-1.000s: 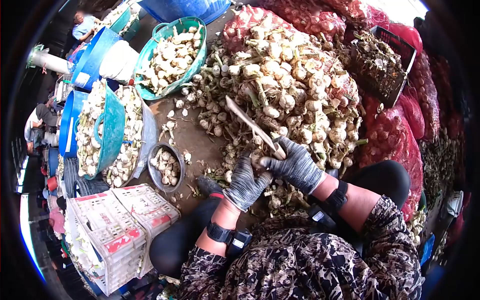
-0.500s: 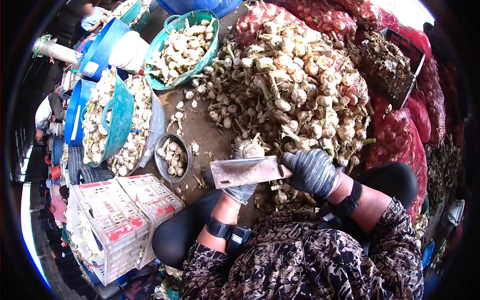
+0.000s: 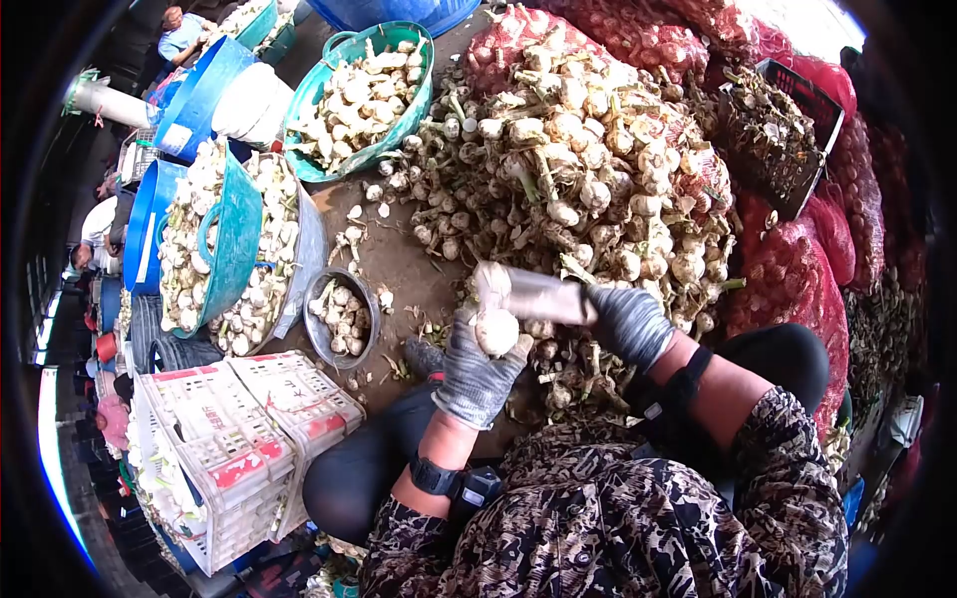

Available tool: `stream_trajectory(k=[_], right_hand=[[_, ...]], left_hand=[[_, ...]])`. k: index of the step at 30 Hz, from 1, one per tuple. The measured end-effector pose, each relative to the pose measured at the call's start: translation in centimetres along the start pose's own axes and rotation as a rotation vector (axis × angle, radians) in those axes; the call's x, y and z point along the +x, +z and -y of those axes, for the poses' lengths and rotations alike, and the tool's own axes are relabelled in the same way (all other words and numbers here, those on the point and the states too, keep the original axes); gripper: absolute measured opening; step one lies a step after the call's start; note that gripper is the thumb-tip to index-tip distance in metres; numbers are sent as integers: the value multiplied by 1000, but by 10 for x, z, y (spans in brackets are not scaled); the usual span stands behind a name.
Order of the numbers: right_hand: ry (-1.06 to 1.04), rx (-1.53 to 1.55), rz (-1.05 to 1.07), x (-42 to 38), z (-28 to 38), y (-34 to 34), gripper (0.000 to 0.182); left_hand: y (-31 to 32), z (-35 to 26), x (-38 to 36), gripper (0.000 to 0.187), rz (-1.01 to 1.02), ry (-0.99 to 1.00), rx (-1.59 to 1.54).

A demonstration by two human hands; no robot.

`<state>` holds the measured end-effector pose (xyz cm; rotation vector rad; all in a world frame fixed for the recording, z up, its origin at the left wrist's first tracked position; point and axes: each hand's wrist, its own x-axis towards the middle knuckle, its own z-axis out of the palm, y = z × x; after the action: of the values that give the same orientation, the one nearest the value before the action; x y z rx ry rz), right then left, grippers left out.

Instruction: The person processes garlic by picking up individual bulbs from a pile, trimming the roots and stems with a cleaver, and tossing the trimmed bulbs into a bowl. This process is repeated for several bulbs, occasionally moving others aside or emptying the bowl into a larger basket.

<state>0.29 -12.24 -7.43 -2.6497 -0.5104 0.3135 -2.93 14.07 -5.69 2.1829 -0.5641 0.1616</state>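
Observation:
My left hand (image 3: 478, 377), in a grey knit glove, is closed around a pale garlic bulb (image 3: 495, 332) and holds it up in front of me. Gripped by its handle in my gloved right hand (image 3: 630, 324) is a wide-bladed cleaver (image 3: 548, 297). The blade is smeared by motion and reaches left to the bulb's upper part; whether it touches cannot be made out. Behind both hands rises a big heap of untrimmed garlic (image 3: 578, 169) with stems. A small round bowl (image 3: 373, 329) of garlic bulbs stands on the floor left of my hands.
Green tubs (image 3: 429, 95) of garlic and blue tubs (image 3: 217, 88) stand at left and back. Near my left knee is a white plastic crate (image 3: 209, 414). Red mesh sacks (image 3: 788, 289) and a black crate (image 3: 812, 184) line the right. Other people (image 3: 181, 42) sit farther off.
My left hand has turned and come out from behind the cleaver, bringing the garlic bulb into clear view. The cleaver has risen slightly and its flat face has tilted away.

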Motion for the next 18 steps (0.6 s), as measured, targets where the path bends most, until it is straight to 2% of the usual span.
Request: stream_trajectory(k=[1, 3, 4, 5, 6, 7, 9, 10, 11, 12, 13, 14, 15, 17, 18], right_hand=[[144, 13, -42, 6, -15, 1, 26], [214, -15, -7, 8, -8, -19, 26], [157, 59, -149, 8, 0, -20, 27], [148, 67, -157, 8, 6, -21, 37], [155, 119, -169, 10, 14, -22, 38], [174, 179, -173, 9, 23, -22, 40], [113, 301, -127, 6, 26, -16, 40], [63, 312, -160, 6, 31, -16, 39], [12, 321, -190, 5, 38, -17, 37], [16, 214, -121, 1, 45, -23, 32], [-31, 236, -120, -2, 47, -16, 26], [-70, 230, -90, -5, 50, -14, 25], [-110, 223, -61, -7, 51, -13, 24], [-163, 191, 40, -8, 58, -16, 24], [-173, 202, 41, -8, 59, -15, 24]], left_hand=[[-4, -23, 1, 59, -138, -261, -124], [-15, -22, 5, 64, -177, -264, -114], [-16, -11, 5, 66, -175, -302, -132], [-16, -4, 7, 67, -164, -331, -155], [-16, 0, 6, 68, -209, -356, -146], [-20, -3, 9, 68, -203, -360, -147], [-31, -9, 18, 67, -208, -205, 298], [-32, -7, 18, 66, -236, -254, 238], [-38, -9, 19, 64, -210, -194, 332], [-32, 2, 17, 63, -254, -270, 20], [-26, 12, 13, 62, -294, -343, -292], [-28, 13, 10, 54, -286, -345, -412], [-20, 40, 2, 45, -303, -455, -646], [-14, 34, 1, 39, -445, -803, -1341], [-11, 30, -1, 37, -466, -885, -1547]])
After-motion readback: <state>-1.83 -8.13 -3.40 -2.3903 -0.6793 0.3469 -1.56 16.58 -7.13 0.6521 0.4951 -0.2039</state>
